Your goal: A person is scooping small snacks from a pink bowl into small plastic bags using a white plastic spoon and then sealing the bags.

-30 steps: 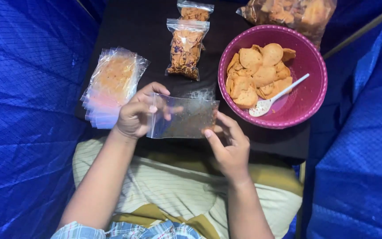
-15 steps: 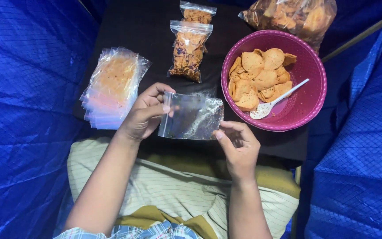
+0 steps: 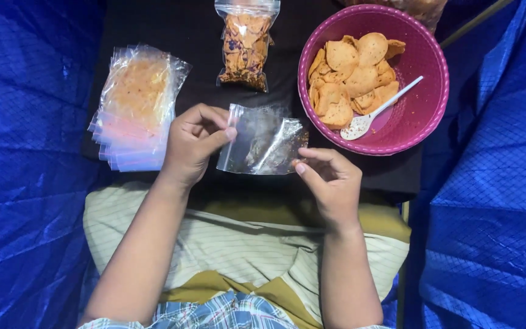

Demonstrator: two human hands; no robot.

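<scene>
A small clear plastic bag (image 3: 263,141), empty apart from a few crumbs, is held up between two hands just above the near edge of a dark worktop (image 3: 153,24). Its long axis runs left to right, tilted slightly so the right end sits a little nearer. Which edge is the mouth cannot be told.

The left hand (image 3: 195,141) pinches the bag's left edge between thumb and fingers. The right hand (image 3: 329,176) grips the bag's lower right corner with thumb and fingertips.

Just right of the bag, and a little farther, stands a round magenta bowl (image 3: 427,73) holding golden round crackers (image 3: 351,76) and a white plastic spoon (image 3: 377,111) whose handle points to the far right. Directly beyond the bag lies a sealed clear packet of crackers (image 3: 245,49), its long axis running near to far. To the left of the left hand rests a stack of empty clear bags (image 3: 135,109). Blue tarpaulin (image 3: 25,152) flanks the worktop on both sides. Near the viewer, the person's lap is covered by pale striped cloth (image 3: 232,244).
</scene>
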